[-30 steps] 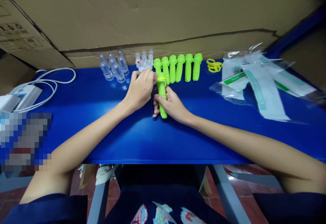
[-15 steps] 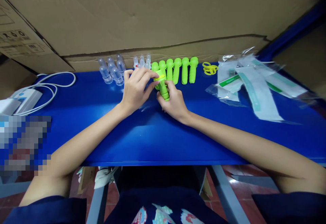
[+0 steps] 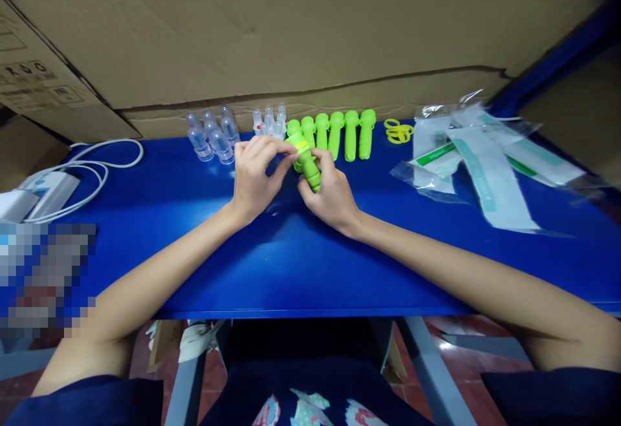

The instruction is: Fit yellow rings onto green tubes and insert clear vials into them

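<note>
A bright green, flashlight-shaped plastic casing (image 3: 312, 170) is tilted above the blue table, its wide ridged head up and to the left. My right hand (image 3: 331, 192) is closed around its lower body. With thumb and fingertips, my left hand (image 3: 261, 174) pinches the edge of the head, where a yellow ring (image 3: 301, 145) shows around it. Behind my hands, several similar green casings (image 3: 350, 136) lie in a row. Past my left hand are small clear pieces (image 3: 268, 122), one with a red spot, partly hidden by my fingers.
Several clear bottle-shaped parts (image 3: 223, 147) stand at the back left. Loose yellow rings (image 3: 400, 132) lie right of the green row. Plastic-wrapped packets (image 3: 490, 174) spread over the right side. A white device (image 3: 53, 192) with a cable sits far left. Cardboard (image 3: 310, 38) walls the back.
Both hands still hold the green casing in nearly the same place. My left fingers have shifted slightly left and down along the head, leaving more of it in view.
</note>
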The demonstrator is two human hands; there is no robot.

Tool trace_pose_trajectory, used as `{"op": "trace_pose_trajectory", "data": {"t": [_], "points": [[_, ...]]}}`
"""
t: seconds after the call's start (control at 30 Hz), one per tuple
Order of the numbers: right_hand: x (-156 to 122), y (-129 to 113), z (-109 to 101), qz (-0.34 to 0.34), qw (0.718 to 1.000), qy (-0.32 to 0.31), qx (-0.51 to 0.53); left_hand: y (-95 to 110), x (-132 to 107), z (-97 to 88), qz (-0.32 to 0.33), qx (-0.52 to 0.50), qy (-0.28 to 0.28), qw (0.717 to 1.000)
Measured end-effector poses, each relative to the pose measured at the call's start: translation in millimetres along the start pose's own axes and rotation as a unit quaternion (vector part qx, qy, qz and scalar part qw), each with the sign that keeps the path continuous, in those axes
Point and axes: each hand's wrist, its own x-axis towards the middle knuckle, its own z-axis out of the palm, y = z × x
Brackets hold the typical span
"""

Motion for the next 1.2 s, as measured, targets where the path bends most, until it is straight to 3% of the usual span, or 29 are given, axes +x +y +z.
{"op": "trace_pose_trajectory", "data": {"t": [0.67, 0.9, 1.2], "points": [[-12, 1, 5, 0.023, 0.999, -0.033, -0.029, -7, -3, 5.8, -0.012, -0.011, 0.017, 1.0], [-12, 2, 6, 0.012, 0.999, -0.037, -0.007, -6, 1, 3.6, 0.024, 0.022, 0.013, 0.999], [-12, -3, 3, 0.017, 0.998, -0.054, -0.023, -11, 0, 6.6, 0.01, -0.028, 0.024, 0.999]]}}
